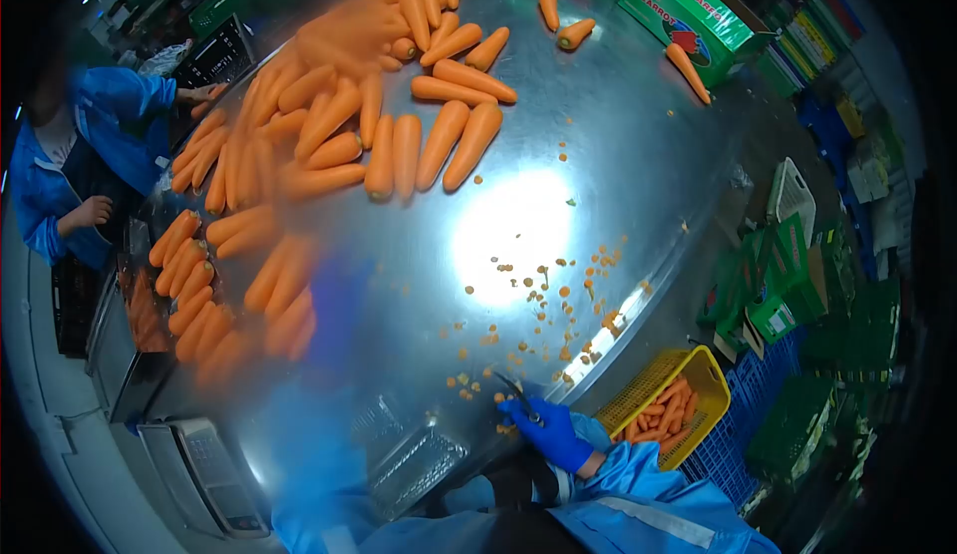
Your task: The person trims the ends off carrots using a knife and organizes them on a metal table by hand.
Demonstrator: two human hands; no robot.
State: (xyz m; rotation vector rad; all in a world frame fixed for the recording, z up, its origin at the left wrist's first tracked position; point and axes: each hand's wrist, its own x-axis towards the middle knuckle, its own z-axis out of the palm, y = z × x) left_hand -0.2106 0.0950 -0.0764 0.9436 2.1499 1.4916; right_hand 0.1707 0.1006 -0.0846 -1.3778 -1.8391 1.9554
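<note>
My right hand [558, 439], in a blue glove, is closed around a small knife [518, 395] with a thin, dark, slightly curved blade. It is low over the near edge of the metal table [618, 155], beside scattered carrot trimmings [543, 300]. My left hand [341, 310] is a blue smear of motion, and its fingers cannot be made out. It is nearest to a blurred group of carrots [289, 295] at the left. A large pile of carrots [324, 115] lies beyond, with several set side by side along its near right edge.
A co-worker in a blue jacket [120, 105] stands at the left edge. Green carrot boxes [688, 10] are at the far side. A yellow basket [713, 379] of small carrots stands at the right, and a clear plastic tray [417, 464] lies near my body.
</note>
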